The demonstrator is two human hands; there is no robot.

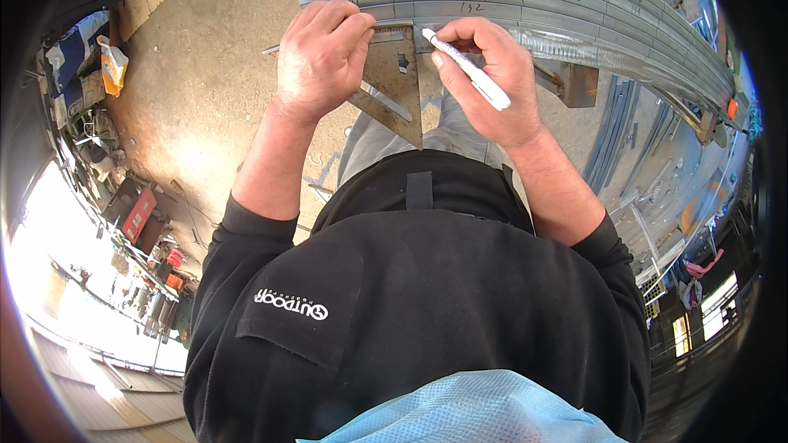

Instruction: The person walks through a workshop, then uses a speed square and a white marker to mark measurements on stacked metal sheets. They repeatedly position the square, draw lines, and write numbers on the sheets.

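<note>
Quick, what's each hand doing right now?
Left hand: closed, pressing a metal square against the steel strips.
Right hand: closed, holding a white marker.

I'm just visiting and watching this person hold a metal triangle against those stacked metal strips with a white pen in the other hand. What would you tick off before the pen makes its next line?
1. Square held down: the left hand presses the rusty triangular square against the stacked metal strips. Ok.
2. Square's edge flush with the strip edge: the fingers cover the contact. Cannot tell.
3. Pen in a steady grip: the right hand pinches the white marker like a pencil. Ok.
4. Tip at the square's edge: it sits at the strip beside the square's top corner. Ok.
5. Cap off the marker: the tip is too small to judge. Cannot tell.
6. Fingers out of the pen's path: the left thumb lies close to the tip. Cannot tell.
</note>
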